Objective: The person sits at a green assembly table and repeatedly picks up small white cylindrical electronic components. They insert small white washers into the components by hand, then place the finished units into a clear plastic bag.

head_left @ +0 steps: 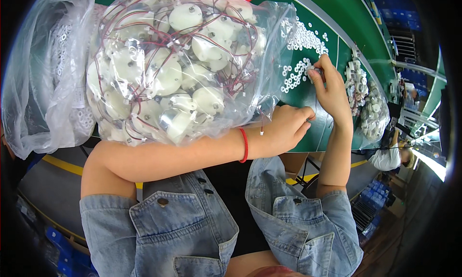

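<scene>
Right hand [332,87] is pinching small white rings [296,75] lying just left of its fingers, upper right; left hand [286,128] is resting loosely curled below.

A green flat workbench top [332,31] carries a large clear plastic bag of round white motor parts with red wires [178,60], a second clear bag at left [43,80], and scattered small white rings [298,70].
</scene>
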Motion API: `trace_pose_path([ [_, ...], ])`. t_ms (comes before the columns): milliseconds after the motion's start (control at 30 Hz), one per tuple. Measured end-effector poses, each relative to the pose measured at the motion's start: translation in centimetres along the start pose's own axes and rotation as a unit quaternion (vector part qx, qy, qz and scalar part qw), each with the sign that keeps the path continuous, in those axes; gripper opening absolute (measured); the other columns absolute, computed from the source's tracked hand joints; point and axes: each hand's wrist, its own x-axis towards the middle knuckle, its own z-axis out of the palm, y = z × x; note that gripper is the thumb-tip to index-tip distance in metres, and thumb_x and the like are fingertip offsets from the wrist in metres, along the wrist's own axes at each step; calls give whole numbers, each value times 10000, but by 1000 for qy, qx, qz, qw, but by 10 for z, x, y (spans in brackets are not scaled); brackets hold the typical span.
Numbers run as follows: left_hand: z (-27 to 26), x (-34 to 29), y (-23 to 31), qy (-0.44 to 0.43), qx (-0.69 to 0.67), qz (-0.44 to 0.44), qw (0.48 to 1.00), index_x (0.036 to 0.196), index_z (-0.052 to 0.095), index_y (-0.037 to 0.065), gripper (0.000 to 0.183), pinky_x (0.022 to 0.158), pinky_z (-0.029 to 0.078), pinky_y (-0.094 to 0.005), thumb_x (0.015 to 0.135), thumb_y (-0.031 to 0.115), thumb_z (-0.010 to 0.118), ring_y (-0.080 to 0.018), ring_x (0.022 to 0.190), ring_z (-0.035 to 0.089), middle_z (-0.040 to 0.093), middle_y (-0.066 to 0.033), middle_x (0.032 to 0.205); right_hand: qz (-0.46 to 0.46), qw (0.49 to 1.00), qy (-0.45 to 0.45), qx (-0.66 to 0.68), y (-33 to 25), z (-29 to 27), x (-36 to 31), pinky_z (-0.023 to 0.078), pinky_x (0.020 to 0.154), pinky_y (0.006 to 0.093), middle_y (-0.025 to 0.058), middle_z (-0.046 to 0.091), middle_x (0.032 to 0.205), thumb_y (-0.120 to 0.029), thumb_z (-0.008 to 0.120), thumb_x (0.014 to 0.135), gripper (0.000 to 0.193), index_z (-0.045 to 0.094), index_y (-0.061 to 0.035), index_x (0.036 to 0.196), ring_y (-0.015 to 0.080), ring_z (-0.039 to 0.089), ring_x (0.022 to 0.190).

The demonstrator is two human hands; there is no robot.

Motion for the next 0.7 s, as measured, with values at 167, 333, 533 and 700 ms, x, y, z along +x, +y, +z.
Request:
trace_pose_path([
  [167,0,0,2,4,-7,-3,1000,1061,578,0,171,688,521,-442,925,97,543,-348,752,674,685,-171,811,-46,998,-14,-49,-4,-3,3,420,682,436,168,525,791,-80,608,895,170,453,-13,914,364,523,758],
  [333,1,2,2,14,-22,-8,1000,1033,589,-2,153,678,522,-433,920,88,538,-343,732,674,683,-167,785,-102,988,-7,-119,-12,-4,3,420,704,438,151,543,812,-72,622,869,177,458,-12,898,352,527,798],
  [533,0,3,2,12,-46,-36,998,1026,596,-5,157,682,536,-396,939,88,504,-313,726,691,692,-145,774,-109,980,-2,-166,-17,0,-2,427,727,443,145,559,833,-72,627,859,175,474,-16,922,350,536,826],
  [700,-3,3,3,-8,-27,-35,999,1047,594,-10,175,689,539,-382,953,86,481,-300,741,696,694,-138,782,-50,997,18,-55,-4,2,-5,425,649,413,143,567,807,-101,601,916,159,473,-17,958,310,543,735],
])
